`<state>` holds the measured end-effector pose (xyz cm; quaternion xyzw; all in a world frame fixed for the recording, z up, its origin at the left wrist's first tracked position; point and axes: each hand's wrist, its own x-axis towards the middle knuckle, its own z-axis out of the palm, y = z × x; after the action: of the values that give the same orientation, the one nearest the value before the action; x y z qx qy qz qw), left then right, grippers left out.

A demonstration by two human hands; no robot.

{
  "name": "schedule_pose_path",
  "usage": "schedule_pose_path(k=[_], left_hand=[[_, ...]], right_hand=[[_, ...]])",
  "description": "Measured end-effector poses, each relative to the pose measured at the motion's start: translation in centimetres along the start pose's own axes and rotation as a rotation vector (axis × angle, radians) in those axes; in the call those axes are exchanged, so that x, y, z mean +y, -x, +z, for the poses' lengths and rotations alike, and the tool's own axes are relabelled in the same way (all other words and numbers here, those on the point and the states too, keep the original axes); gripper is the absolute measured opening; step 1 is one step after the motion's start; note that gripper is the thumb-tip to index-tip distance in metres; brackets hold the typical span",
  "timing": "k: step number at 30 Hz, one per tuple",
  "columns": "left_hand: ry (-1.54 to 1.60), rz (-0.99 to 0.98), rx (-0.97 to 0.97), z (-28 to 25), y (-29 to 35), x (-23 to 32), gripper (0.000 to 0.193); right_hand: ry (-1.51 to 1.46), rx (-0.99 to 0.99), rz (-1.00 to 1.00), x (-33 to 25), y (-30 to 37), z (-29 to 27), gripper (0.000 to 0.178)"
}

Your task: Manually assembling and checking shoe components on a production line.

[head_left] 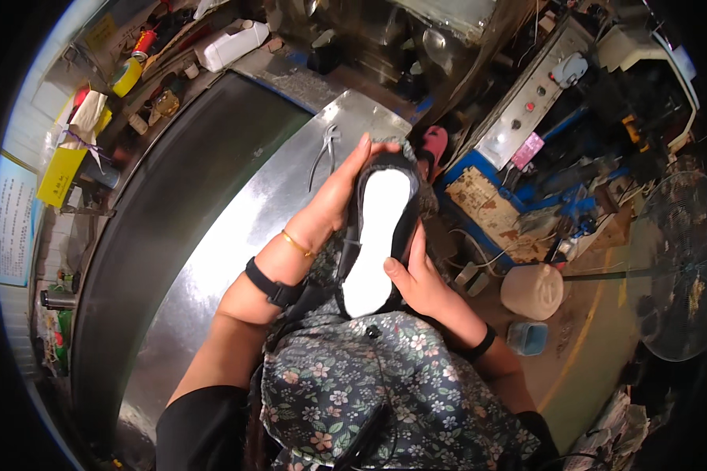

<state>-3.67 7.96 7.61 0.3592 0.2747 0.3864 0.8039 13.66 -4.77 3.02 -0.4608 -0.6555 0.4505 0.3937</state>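
A black shoe upper is held over my lap with its underside turned up, showing a bright white, sole-shaped surface. My left hand is closed along its left side, fingers near the far end. On the right side, my right hand grips it, the thumb resting on the edge of the white surface. The fingers beneath the upper are hidden. Pincers lie on the metal tabletop just beyond my left hand.
A dark conveyor belt runs along the left side of the metal top. To the right are a blue-framed machine, a pale bucket, a blue container and a fan. A yellow box stands at far left.
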Motion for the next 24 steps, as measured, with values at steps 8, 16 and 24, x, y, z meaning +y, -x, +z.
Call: schedule_pose_path(k=[8, 16, 24], left_hand=[[-0.997, 0.595, 0.193, 2.2, 1.1, -3.9, 0.046], [-0.849, 0.529, -0.073, -0.4, -0.1, -4.5, 0.059], [-0.711, 0.227, -0.279, -1.7, -1.0, -4.3, 0.117]], right_hand=[[-0.544, 0.076, -0.043, -0.8, -7.3, -4.6, 0.048], [-0.127, 0.246, -0.143, -0.3, -7.8, -4.6, 0.031], [-0.013, 0.259, -0.103, -0.4, -6.2, -5.0, 0.039]])
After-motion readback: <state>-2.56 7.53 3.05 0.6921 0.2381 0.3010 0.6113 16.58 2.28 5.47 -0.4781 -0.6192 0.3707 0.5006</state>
